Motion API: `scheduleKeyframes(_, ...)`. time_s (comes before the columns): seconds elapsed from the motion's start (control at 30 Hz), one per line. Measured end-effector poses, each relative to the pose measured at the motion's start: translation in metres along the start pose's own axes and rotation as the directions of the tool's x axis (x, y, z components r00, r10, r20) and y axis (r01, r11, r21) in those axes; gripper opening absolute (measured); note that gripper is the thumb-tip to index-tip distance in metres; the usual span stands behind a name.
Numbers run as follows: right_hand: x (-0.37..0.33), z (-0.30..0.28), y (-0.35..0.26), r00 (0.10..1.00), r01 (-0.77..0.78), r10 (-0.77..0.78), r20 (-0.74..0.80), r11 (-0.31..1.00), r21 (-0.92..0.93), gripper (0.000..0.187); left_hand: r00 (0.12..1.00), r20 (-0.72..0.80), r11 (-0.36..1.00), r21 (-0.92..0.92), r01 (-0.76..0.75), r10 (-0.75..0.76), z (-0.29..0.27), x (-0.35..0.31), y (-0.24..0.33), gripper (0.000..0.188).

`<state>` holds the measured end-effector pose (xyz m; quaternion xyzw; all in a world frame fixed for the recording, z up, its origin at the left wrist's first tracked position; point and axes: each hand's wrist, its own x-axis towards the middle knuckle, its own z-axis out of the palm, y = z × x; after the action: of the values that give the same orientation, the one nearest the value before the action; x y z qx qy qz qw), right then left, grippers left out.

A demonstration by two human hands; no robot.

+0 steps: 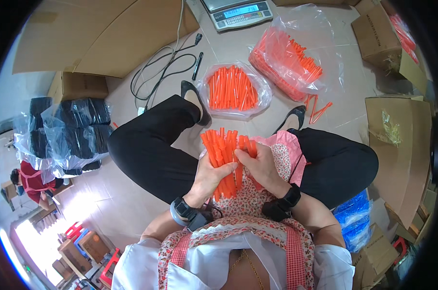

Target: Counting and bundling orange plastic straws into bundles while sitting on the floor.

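Note:
A bundle of slim orange plastic tubes [222,153] stands over my lap, their upper ends uneven. My left hand [210,178] is wrapped round the bundle from the left, its thumb lying across the front. From the right, my right hand [264,168] grips a few of the orange tubes [248,146] at the bundle's edge, with the thumb pressed on them. The fingers behind the bundle are hidden. Beyond my hands, a clear plastic bag [265,100] on the floor holds a neat row of the same orange tubes.
A larger clear bag [331,63] of orange tubes lies behind, with several loose tubes [320,112] beside it. A digital scale [242,15], black cable [153,72] and marker [197,66] are ahead. Cardboard boxes [397,150] flank me; bagged black goods [69,128] and a person [34,182] are left.

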<state>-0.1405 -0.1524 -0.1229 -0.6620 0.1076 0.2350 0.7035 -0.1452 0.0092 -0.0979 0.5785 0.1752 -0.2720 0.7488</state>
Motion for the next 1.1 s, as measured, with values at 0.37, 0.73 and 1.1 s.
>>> scheduleKeyframes(0.37, 0.007, -0.005, 0.023, 0.992, 0.108, -0.086, -0.088, 0.949, 0.296, 0.023, 0.997, 0.047, 0.998, -0.023, 0.061, -0.059, -0.004, -0.005, 0.001, 0.036)
scheduleKeyframes(0.73, 0.005, 0.000, -0.003, 0.984, -0.163, 0.107, 0.140, 0.856, 0.490, 0.016, 0.974, 0.198, 0.984, -0.120, 0.132, -0.106, -0.008, -0.006, 0.003, 0.035)
scheduleKeyframes(1.1, 0.007, -0.002, 0.002, 0.997, 0.081, -0.074, -0.034, 0.937, 0.341, 0.009, 0.972, 0.169, 0.981, -0.083, 0.178, -0.162, -0.004, -0.012, 0.004, 0.038)
